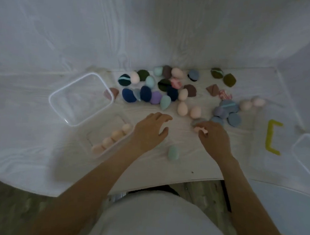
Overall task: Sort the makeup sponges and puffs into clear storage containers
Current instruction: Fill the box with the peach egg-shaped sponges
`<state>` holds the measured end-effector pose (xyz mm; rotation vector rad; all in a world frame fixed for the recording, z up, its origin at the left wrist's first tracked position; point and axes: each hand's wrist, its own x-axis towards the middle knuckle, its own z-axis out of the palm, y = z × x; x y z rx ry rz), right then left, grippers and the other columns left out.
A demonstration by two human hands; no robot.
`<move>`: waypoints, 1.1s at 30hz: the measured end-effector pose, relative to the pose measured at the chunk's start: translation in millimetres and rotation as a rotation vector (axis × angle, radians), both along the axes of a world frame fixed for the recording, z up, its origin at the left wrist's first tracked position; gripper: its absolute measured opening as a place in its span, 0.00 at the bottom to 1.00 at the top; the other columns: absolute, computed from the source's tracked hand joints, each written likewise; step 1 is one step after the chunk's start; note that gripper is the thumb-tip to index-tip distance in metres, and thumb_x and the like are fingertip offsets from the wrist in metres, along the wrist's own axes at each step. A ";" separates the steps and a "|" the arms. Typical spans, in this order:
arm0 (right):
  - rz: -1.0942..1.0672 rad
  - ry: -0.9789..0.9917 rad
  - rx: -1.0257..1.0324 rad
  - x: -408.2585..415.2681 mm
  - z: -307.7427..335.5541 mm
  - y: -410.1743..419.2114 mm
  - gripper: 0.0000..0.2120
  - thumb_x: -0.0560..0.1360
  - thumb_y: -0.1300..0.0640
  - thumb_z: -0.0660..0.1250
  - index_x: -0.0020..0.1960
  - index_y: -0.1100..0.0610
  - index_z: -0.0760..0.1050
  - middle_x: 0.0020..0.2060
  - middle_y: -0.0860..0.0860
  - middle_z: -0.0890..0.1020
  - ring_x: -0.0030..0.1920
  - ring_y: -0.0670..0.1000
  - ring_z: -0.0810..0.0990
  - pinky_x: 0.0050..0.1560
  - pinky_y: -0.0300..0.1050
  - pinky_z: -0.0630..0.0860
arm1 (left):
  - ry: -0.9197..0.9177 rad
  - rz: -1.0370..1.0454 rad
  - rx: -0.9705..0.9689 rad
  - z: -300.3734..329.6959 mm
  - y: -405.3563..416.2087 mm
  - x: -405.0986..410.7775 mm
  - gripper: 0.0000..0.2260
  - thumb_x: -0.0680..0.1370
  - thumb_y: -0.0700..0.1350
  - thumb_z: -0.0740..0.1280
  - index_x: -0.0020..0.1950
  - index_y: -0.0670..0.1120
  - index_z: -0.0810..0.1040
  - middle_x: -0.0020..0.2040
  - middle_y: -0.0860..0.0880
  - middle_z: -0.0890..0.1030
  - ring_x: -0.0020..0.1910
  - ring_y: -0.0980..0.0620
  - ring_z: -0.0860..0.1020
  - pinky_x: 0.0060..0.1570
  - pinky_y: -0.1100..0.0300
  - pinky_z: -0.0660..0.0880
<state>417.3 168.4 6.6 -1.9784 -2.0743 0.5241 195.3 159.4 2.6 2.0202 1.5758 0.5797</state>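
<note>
Several sponges and puffs in pink, blue, green, purple and brown lie scattered across the white table's far half. My right hand grips a pink sponge in its curled fingers, next to a grey puff. My left hand hovers over the table with relaxed fingers, holding nothing. A clear container to its left holds several pink egg sponges. A second clear container, further left, looks empty. One mint sponge lies alone between my forearms.
A third clear container stands at the right edge. A yellow-green bracket-shaped piece lies left of it. The table's near edge curves just in front of my body. White draped sheeting backs the table.
</note>
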 end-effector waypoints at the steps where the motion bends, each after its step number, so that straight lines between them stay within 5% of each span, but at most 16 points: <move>1: -0.037 -0.021 -0.042 15.2 -9.1 1.7 0.11 0.72 0.65 0.67 0.53 0.59 0.80 0.50 0.59 0.80 0.51 0.62 0.77 0.47 0.50 0.73 | 0.044 -0.028 -0.058 -7.6 13.5 14.8 0.16 0.77 0.46 0.63 0.65 0.50 0.71 0.61 0.50 0.74 0.56 0.50 0.72 0.52 0.54 0.73; 5: 0.091 -0.118 -0.189 44.6 -35.0 15.7 0.18 0.69 0.61 0.70 0.59 0.56 0.75 0.57 0.59 0.73 0.54 0.62 0.73 0.51 0.52 0.71 | 0.192 -0.060 -0.053 -33.8 65.3 63.3 0.22 0.74 0.40 0.66 0.68 0.45 0.69 0.66 0.46 0.72 0.61 0.45 0.71 0.52 0.52 0.73; 9: 0.163 -0.197 -0.112 39.8 -38.5 39.9 0.21 0.68 0.60 0.72 0.60 0.55 0.73 0.56 0.58 0.73 0.52 0.61 0.73 0.48 0.52 0.72 | 0.339 -0.079 0.103 -50.2 87.9 77.8 0.23 0.62 0.31 0.73 0.57 0.40 0.78 0.49 0.41 0.80 0.44 0.40 0.78 0.40 0.52 0.75; 16: 0.124 -0.164 0.069 63.2 -39.7 70.3 0.12 0.70 0.58 0.69 0.52 0.58 0.75 0.46 0.60 0.77 0.46 0.61 0.75 0.46 0.53 0.71 | 0.459 -0.012 0.031 -42.5 87.3 83.7 0.16 0.70 0.44 0.72 0.57 0.45 0.77 0.54 0.43 0.75 0.53 0.44 0.72 0.49 0.54 0.68; 19: 0.102 -0.084 0.103 72.6 -30.1 71.7 0.13 0.71 0.57 0.66 0.55 0.59 0.74 0.47 0.59 0.78 0.48 0.60 0.76 0.49 0.53 0.71 | 0.249 0.061 -0.017 -31.6 71.3 80.3 0.17 0.71 0.45 0.71 0.57 0.43 0.73 0.59 0.44 0.72 0.55 0.46 0.71 0.49 0.56 0.67; 22: 0.013 0.273 -0.017 58.1 -10.8 62.6 0.15 0.73 0.59 0.68 0.59 0.58 0.73 0.51 0.56 0.77 0.49 0.54 0.74 0.49 0.48 0.72 | -0.089 0.291 -0.093 -11.8 42.9 68.6 0.17 0.72 0.43 0.72 0.55 0.43 0.69 0.54 0.46 0.74 0.46 0.50 0.75 0.42 0.60 0.71; 27: 0.212 0.595 -0.150 -4.4 -1.7 38.9 0.17 0.76 0.58 0.65 0.64 0.49 0.72 0.53 0.49 0.77 0.45 0.47 0.75 0.46 0.36 0.72 | -0.513 0.643 -0.143 17.5 -14.0 15.7 0.19 0.70 0.38 0.73 0.51 0.51 0.66 0.48 0.56 0.74 0.42 0.59 0.78 0.38 0.70 0.74; 33: 0.355 0.756 -0.394 -95.4 9.6 26.6 0.13 0.75 0.62 0.66 0.57 0.50 0.73 0.54 0.44 0.78 0.48 0.45 0.79 0.48 0.33 0.75 | -0.656 0.943 -0.128 23.7 -59.9 -67.8 0.11 0.74 0.42 0.69 0.52 0.50 0.70 0.52 0.55 0.77 0.46 0.51 0.80 0.46 0.60 0.78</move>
